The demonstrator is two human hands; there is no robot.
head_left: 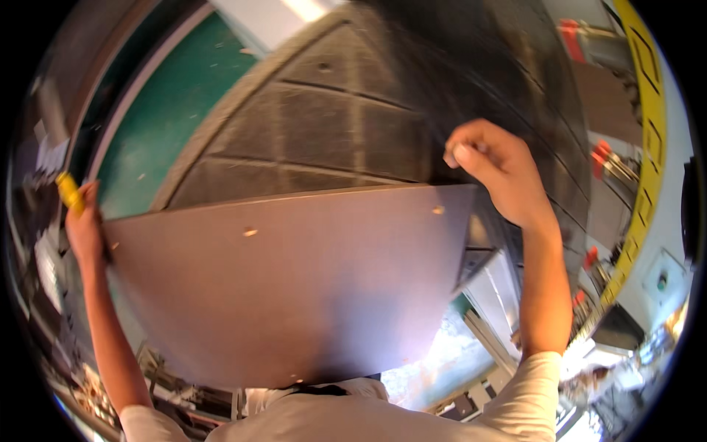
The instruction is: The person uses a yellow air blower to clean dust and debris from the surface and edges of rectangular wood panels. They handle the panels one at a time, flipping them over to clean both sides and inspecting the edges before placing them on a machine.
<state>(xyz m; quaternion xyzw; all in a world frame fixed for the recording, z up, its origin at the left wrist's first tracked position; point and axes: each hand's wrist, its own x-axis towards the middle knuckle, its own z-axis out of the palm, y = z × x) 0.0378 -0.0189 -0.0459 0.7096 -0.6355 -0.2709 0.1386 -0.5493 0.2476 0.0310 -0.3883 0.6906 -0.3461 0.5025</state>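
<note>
A large flat grey-brown panel with several small holes lies in front of me, its near edge by my body. At its left edge, my left hand is closed round a yellow cylindrical object whose lower part is hidden; the hand seems to touch the panel's edge. My right hand is above the panel's far right corner, apart from it. Its fingers are curled with thumb against forefinger, and what they hold, if anything, cannot be made out. Beyond the panel is a dark, ribbed, curved-edged piece.
Right of the dark piece, red-handled clamps line a machine edge beside a yellow strip with black marks. Green floor shows at the far left. A pale metal frame piece is below the panel's right side.
</note>
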